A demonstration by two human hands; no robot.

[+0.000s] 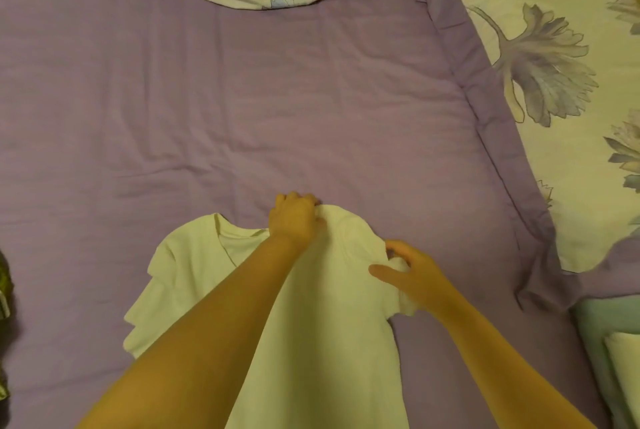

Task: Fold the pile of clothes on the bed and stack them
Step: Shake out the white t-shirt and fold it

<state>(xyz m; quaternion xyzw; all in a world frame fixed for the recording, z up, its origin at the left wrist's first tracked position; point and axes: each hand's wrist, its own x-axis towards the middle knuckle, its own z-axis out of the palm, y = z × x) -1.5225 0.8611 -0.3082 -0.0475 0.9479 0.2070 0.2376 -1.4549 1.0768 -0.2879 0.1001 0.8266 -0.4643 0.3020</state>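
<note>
White T-shirt (322, 342) lengthwise toward body; left hand (294, 221) gripping shoulder, right hand (412, 273) pinching nearer right sleeve.

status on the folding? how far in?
Done: folded pieces sit stacked at the right edge. In hand: a pale T-shirt lies on the purple sheet; the left hand grips its shoulder, the right hand pinches its sleeve. Left: folding and stacking this shirt; a dark fabric at the left edge may be more.

No readable text

No words, labels, brands or numbers show on the shirt (311, 342), the sheet (207, 99) or the floral bedding (554, 48).
</note>
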